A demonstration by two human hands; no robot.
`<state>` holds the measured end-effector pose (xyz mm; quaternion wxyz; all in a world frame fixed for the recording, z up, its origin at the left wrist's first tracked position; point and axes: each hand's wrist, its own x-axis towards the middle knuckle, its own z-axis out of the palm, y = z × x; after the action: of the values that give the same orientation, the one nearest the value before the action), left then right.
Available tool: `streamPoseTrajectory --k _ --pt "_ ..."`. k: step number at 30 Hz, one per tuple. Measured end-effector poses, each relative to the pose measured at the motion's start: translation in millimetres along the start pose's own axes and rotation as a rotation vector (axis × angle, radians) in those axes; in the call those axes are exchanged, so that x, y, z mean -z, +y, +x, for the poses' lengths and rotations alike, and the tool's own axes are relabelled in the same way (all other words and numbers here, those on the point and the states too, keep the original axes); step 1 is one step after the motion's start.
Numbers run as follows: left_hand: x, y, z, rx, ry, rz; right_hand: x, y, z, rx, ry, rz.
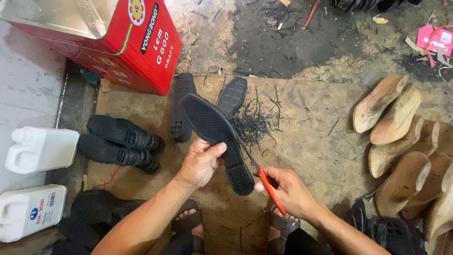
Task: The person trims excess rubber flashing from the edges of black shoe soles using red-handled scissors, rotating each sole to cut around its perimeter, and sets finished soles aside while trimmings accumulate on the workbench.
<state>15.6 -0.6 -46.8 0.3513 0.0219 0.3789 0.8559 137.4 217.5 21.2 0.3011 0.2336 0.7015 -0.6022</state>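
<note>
Black rubber sole [214, 137] held up over the cardboard mat [306, 137], tread facing up, heel end nearest. Left hand [200, 163] clamped around its waist, thumb on top. Right hand [288, 189] closed on red-handled scissors [266, 182], blades at the sole's right edge. Trimming looks partway through, judging by the black shavings [255, 123] piled just beyond. Two more soles [181, 106] flat on the mat behind, stacked soles [120, 141] to the left; trimmed or not, cannot tell. Wooden shoe lasts [401, 137] heaped right. Red metal can [108, 38] top left, contents hidden. Two white jugs [37, 179] far left, capped, contents unseen.
</note>
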Motion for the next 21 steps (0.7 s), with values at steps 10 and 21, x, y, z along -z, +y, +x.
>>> streamPoseTrajectory --k 10,21 --pt "-1 -17 -13 0.140 -0.070 0.104 -6 -4 0 0.193 0.188 -0.134" --pt "-9 22 5 0.033 -0.019 -0.126 -2 -3 -6 0.095 0.195 -0.198"
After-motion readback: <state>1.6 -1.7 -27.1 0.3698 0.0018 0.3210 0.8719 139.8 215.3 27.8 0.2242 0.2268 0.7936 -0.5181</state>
